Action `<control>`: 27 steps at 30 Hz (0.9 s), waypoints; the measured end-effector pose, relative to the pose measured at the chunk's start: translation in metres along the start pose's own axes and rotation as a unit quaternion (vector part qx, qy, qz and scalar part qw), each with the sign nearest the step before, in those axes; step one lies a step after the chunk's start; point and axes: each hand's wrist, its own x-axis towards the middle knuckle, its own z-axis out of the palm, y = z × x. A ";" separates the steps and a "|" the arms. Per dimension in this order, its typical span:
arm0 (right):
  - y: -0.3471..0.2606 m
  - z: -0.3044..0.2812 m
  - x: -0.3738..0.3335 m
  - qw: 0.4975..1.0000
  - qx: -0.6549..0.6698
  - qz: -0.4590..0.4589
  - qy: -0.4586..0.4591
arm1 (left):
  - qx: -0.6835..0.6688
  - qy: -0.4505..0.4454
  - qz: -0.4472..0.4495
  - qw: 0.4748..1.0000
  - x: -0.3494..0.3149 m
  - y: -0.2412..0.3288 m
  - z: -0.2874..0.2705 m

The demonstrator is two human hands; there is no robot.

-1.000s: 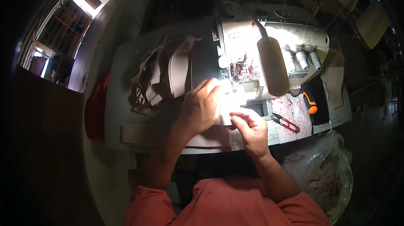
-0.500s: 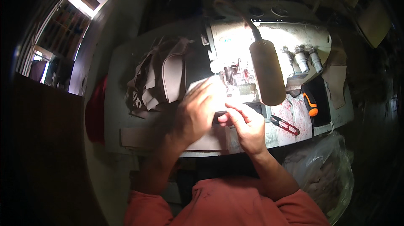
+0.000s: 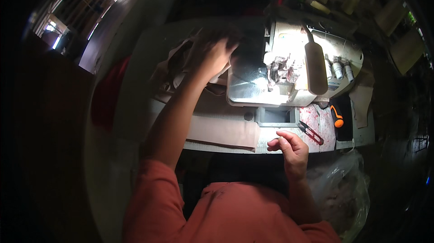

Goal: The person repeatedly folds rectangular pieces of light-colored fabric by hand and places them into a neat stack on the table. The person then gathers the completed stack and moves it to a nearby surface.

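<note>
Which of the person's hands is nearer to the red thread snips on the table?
Right. The right hand hovers at the table's front edge, just left of the red thread snips. The left hand is far off, up on the heap of fabric pieces.

Clear, crumpled plastic bag (image 3: 343,188) below the table's right end

Beige fabric strip (image 3: 221,131), white sewing machine (image 3: 294,69) — snips (image 3: 311,132) red, screwdriver handle (image 3: 336,118) orange.
</note>
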 end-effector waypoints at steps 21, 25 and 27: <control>-0.001 0.010 -0.002 0.998 -0.059 0.027 0.000 | -0.215 0.057 -0.124 0.967 -0.145 0.149 -0.001; 0.002 0.009 0.009 0.997 -0.061 0.034 -0.026 | -0.254 0.128 -0.144 0.948 -0.147 0.149 0.003; 0.000 0.016 0.010 0.996 -0.041 0.053 -0.052 | -0.231 0.115 -0.150 0.954 -0.148 0.152 -0.001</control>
